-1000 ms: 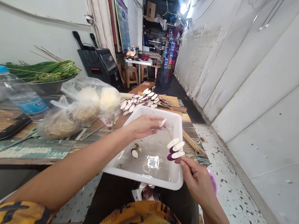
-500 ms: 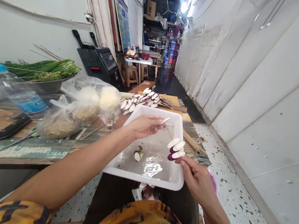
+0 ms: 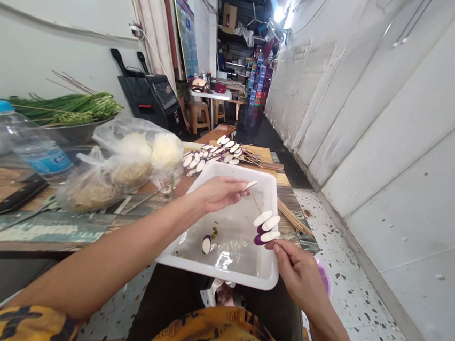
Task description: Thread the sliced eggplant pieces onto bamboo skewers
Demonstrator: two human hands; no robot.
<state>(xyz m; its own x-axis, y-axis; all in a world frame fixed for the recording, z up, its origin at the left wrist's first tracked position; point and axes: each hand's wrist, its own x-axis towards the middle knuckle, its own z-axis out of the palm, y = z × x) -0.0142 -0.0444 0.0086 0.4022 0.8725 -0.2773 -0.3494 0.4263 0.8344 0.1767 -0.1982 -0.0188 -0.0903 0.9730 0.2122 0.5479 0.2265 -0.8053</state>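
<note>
Over the white plastic tub [image 3: 217,274], my left hand [image 3: 225,193] pinches a pale eggplant slice [image 3: 251,184] by its end. My right hand [image 3: 297,268] grips the lower end of a thin wooden skewer [image 3: 256,200]. Several white slices with purple skin [image 3: 267,229] are threaded on that skewer just above my right fingers. The skewer's upper tip comes close to the slice in my left hand; whether it touches cannot be told. A loose eggplant slice [image 3: 206,244] and small scraps lie in the shallow water of the tub.
Skewered eggplant slices [image 3: 213,155] are piled behind the tub. Bare skewers [image 3: 295,217] lie at its right. Leftward on the table are tied plastic bags [image 3: 93,184], a water bottle [image 3: 44,153], a black-handled knife [image 3: 19,195] and a bowl of greens [image 3: 74,129].
Both hands stay nearly in place, holding the same things. In the tub, the loose slice and scraps have drifted slightly, and the glare on the water has changed shape.
</note>
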